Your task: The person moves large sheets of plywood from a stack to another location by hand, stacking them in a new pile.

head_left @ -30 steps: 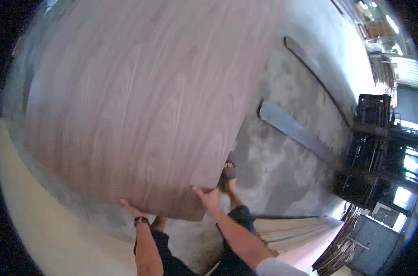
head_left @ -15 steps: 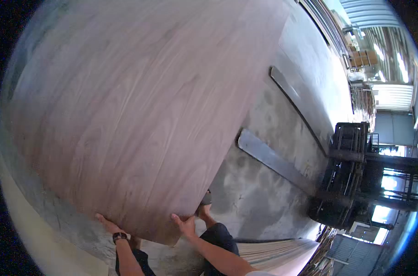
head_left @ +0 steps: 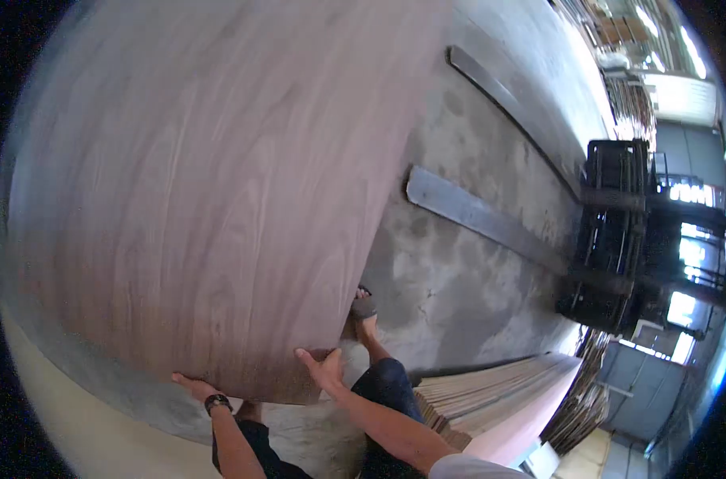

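A broad wood-grained panel fills most of the view, from the far left down to the person's hands. It is held up off the floor and tilted, and its near edge rests in both hands. Its brown face shows long streaks of grain running away from the person.

Below and to the right lies the concrete floor, grey and blotched. A black forklift stands at the right, well apart from the panel. One flat steel fork reaches left across the floor towards the panel's right edge. A second fork lies farther off, roughly parallel to the first.

At the near right sits a stack of thin sheets, pale at the edges with a pinkish top, just beside the person's right leg.

The left hand is open, its fingers stretched flat along the panel's near edge at the lower left. The right hand is at the same edge, further right, with its fingers spread and pressed on the wood. I cannot tell how far they wrap around the edge.

A dark watch is on the left wrist. A foot in a sandal stands on the floor just beyond the right hand, close under the panel's right edge.
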Available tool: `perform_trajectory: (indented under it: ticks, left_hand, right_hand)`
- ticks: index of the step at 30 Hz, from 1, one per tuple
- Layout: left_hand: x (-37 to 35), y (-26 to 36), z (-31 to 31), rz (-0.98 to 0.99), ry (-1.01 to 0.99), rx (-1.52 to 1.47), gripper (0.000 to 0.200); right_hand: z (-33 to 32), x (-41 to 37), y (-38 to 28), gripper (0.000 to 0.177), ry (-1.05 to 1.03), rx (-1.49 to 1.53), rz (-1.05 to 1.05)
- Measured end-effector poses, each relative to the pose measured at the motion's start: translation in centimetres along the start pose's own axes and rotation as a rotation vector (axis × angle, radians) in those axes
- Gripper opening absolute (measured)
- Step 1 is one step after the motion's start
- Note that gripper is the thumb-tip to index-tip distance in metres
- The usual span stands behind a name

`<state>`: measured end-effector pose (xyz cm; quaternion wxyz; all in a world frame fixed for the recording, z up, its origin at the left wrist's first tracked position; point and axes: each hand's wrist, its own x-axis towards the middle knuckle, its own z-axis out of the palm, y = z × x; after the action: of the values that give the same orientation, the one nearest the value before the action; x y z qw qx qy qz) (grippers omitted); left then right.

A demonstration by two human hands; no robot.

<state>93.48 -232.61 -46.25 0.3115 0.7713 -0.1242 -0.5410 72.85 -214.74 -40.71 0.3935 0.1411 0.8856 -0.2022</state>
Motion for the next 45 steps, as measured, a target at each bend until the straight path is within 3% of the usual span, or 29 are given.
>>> perform_trajectory:
  ticks: [4,6,7,9,10,12,13,16,19,20,23,25,27,28,29,31,33,35,37,38,40,41,42,44,45]
  left_hand:
    - [-0.8,1.3,-0.6,-0.048,-0.081,0.065,0.081]
    - [-1.2,2.7,-1.8,-0.067,-0.162,0.159,0.080]
    - [-1.1,3.6,-3.1,-0.056,-0.216,0.243,0.081]
    - [-1.2,6.2,-5.3,0.003,-0.331,0.425,0.082]
    - [-1.3,7.8,-5.9,0.052,-0.402,0.533,0.082]
    - [-1.5,11.0,-6.1,0.203,-0.600,0.764,0.083]
    - [-2.6,12.5,-5.0,0.255,-0.684,0.845,0.083]
    - [-11.9,15.5,0.1,0.179,-0.647,0.850,0.082]
    - [-28.4,16.0,2.7,0.026,-0.452,0.799,0.080]
    - [-29.2,16.4,5.6,0.040,-0.465,0.829,0.080]
    - [-36.8,12.4,10.6,0.008,-0.612,0.980,0.078]
    - [-40.1,9.0,13.3,-0.019,-0.713,1.081,0.076]
    - [-40.7,5.4,17.2,-0.051,-0.951,1.293,0.072]
    - [-46.9,4.1,18.7,-0.001,-1.054,1.373,0.069]
    - [-55.7,2.2,20.2,0.052,-1.154,1.456,0.066]
    - [-57.4,-0.9,23.6,0.200,-1.304,1.420,0.057]
    - [-63.0,-2.2,26.2,0.282,-1.354,1.438,0.052]
    - [-65.8,-3.4,27.9,0.361,-1.410,1.446,0.048]
    - [-67.5,-5.4,29.8,0.380,-1.358,1.495,0.039]
    - [-67.1,-6.5,31.2,0.383,-1.376,1.497,0.039]
    - [-63.3,-8.1,34.3,0.230,-1.283,1.923,0.033]
    - [-63.8,-8.9,34.5,0.289,-1.234,2.117,0.034]
    - [-65.2,-10.0,34.4,0.531,-1.226,2.352,0.034]
    - [-68.6,-13.0,35.0,1.345,-1.330,2.843,0.037]
    - [-70.6,-15.1,35.4,1.621,-1.353,2.935,0.038]
  right_hand:
    - [-1.2,-0.8,-0.5,0.089,-0.088,0.143,0.017]
    - [-1.9,-0.3,0.7,0.089,-0.252,0.095,0.029]
    - [-2.9,-0.8,1.4,0.089,-0.214,0.169,0.058]
    - [-6.0,-3.4,3.4,0.075,-0.193,0.112,-0.394]
    - [-8.4,-5.3,4.2,0.075,-0.132,0.185,-0.338]
    - [-14.5,-9.4,6.6,0.059,-0.286,0.181,-0.291]
    - [-17.5,-11.2,7.6,0.059,-0.226,0.240,-0.247]
    - [-25.1,-13.4,10.2,0.046,-0.148,0.348,-0.299]
    - [-33.0,-15.3,15.8,0.038,-0.205,0.454,-0.149]
    - [-32.3,-14.3,16.1,0.035,-0.156,0.496,-0.062]
    - [-38.5,-14.1,20.4,0.030,-0.166,0.668,0.134]
    - [-42.7,-14.1,23.5,0.027,0.015,0.680,0.135]
    - [-44.2,-14.2,27.3,0.020,0.150,1.240,0.190]
    - [-46.0,-15.0,28.7,0.021,0.227,1.319,0.358]
    - [-44.4,-14.2,32.1,0.022,0.263,1.534,0.400]
    - [-39.8,-13.6,38.7,0.033,0.295,1.411,0.496]
    - [-44.1,-18.2,38.0,0.047,0.241,1.101,0.712]
    - [-42.9,-20.1,38.7,0.052,0.308,1.039,0.665]
    - [-44.6,-21.6,38.0,0.043,0.212,1.095,0.720]
    - [-42.3,-20.6,38.6,0.038,0.255,1.156,0.698]
    - [-38.3,-19.0,39.4,0.029,0.228,1.364,0.718]
    - [-38.1,-18.0,38.9,0.024,0.158,1.516,0.760]
    - [-39.9,-18.3,37.8,0.021,0.230,1.481,0.724]
    - [-40.7,-17.1,37.3,0.016,0.332,1.458,0.641]
    - [-40.2,-15.7,37.8,0.015,0.354,1.475,0.597]
